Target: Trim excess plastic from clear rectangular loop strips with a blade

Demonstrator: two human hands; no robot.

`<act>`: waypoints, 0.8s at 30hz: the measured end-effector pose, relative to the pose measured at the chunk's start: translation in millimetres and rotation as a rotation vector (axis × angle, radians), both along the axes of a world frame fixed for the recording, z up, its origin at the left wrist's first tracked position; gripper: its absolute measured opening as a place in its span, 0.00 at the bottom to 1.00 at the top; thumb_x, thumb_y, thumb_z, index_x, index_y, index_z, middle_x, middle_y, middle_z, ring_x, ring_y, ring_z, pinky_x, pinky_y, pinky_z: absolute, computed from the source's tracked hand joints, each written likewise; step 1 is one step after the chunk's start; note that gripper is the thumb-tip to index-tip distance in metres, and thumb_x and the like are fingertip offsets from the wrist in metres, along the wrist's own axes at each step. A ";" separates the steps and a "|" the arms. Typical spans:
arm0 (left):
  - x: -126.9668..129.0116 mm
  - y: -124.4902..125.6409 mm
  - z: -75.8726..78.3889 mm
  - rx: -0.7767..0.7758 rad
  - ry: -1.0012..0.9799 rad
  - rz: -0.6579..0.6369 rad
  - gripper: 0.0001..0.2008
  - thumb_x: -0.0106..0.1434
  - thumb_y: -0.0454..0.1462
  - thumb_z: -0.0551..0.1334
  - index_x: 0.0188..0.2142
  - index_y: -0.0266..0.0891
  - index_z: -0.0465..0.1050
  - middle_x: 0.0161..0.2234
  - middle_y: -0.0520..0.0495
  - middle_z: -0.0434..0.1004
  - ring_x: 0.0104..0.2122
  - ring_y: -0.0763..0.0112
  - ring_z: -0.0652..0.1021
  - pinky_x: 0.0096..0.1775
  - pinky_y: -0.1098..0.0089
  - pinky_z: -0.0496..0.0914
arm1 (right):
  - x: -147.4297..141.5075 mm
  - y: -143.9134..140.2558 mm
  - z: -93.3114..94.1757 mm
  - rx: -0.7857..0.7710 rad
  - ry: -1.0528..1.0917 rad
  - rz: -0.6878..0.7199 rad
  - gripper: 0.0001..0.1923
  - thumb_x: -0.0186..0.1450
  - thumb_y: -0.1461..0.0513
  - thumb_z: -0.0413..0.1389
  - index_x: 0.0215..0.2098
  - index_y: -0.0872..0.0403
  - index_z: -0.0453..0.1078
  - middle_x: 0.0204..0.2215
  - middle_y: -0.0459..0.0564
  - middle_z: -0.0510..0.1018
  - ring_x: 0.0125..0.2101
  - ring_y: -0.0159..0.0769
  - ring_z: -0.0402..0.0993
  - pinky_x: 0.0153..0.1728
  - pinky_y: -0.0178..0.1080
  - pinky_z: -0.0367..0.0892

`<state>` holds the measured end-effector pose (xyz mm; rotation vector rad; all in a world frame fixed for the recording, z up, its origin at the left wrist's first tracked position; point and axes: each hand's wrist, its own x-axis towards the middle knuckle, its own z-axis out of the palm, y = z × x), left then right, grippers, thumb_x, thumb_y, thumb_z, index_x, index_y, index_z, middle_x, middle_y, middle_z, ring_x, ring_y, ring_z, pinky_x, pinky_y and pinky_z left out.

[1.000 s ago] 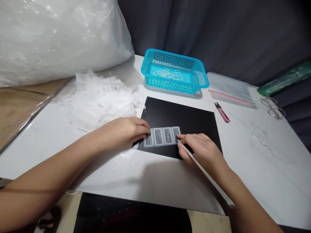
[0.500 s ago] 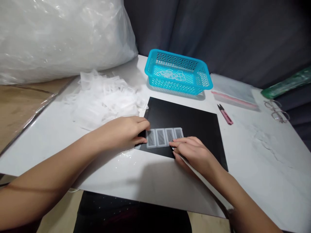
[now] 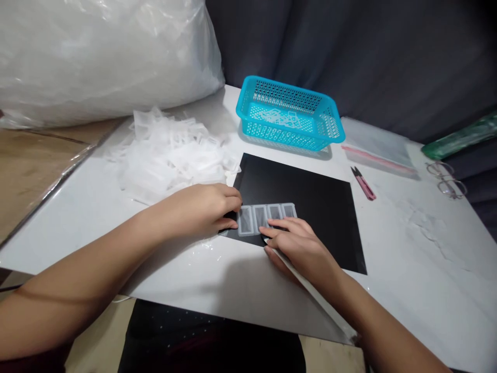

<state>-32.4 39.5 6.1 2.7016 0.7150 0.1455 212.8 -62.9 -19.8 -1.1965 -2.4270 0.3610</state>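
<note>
We see a dark curtain across the upper right, above a white table that spans the frame. A clear, bulging bag fills the upper left. Below it spreads a heap of pale plastic pieces, next to a black sheet at center. The left hand rests at the sheet's left side, the right hand over its lower edge. Above the sheet stands a blue basket; right of it lie a pouch and, at the frame's edge, a green bottle.

The strip, four panes in a row, lies on the sheet near center. At its left end the left thumb and forefinger stand apart; we cannot tell whether they grip it. Two right fingers, slightly spread, reach over its panes. Glasses and pink snips lie at right. The right thumb and forefinger pinch a stick, perhaps a tool.

We judge the step in hand to be working along the strip's lower edge; the next move calls for a steady left end and light pressure. The right fingers cover parts of the panes, the stick's tip is hard to make out, and bag and bottle are cut off.
</note>
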 end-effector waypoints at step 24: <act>0.3 -3.2 3.4 0.054 -0.015 -0.180 0.10 0.67 0.35 0.58 0.45 0.40 0.76 0.43 0.44 0.77 0.40 0.63 0.78 0.39 0.68 0.70 | 21.4 16.3 10.0 -0.132 0.094 -0.165 0.10 0.70 0.63 0.48 0.48 0.49 0.68 0.42 0.50 0.81 0.41 0.38 0.80 0.41 0.39 0.73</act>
